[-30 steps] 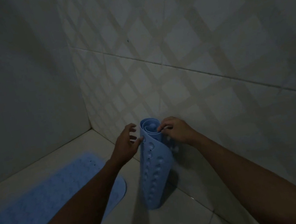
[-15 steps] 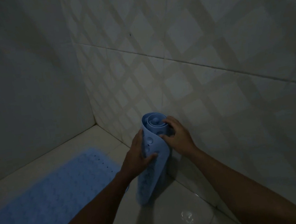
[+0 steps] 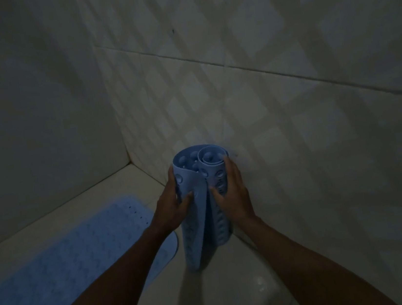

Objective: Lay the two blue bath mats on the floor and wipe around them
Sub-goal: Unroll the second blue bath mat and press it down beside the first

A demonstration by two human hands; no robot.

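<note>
We hold the rolled blue mat (image 3: 202, 200) upright near the corner of the room, close beside the diamond-patterned tile wall (image 3: 276, 91), its lower end reaching down to the pale glossy floor (image 3: 228, 292). Our left hand (image 3: 170, 207) grips the loose outer flap, fingers curled round its edge with the thumb pressed on the front; our right hand (image 3: 233, 194) wraps the tighter inner coil, fingers curled over its side. The mat looks rubbery, studded with round suction cups that show inside the spiral at the top. The flat blue mat (image 3: 63, 257) lies spread on the floor to the left, its surface bumpy, its near corner rounded.
</note>
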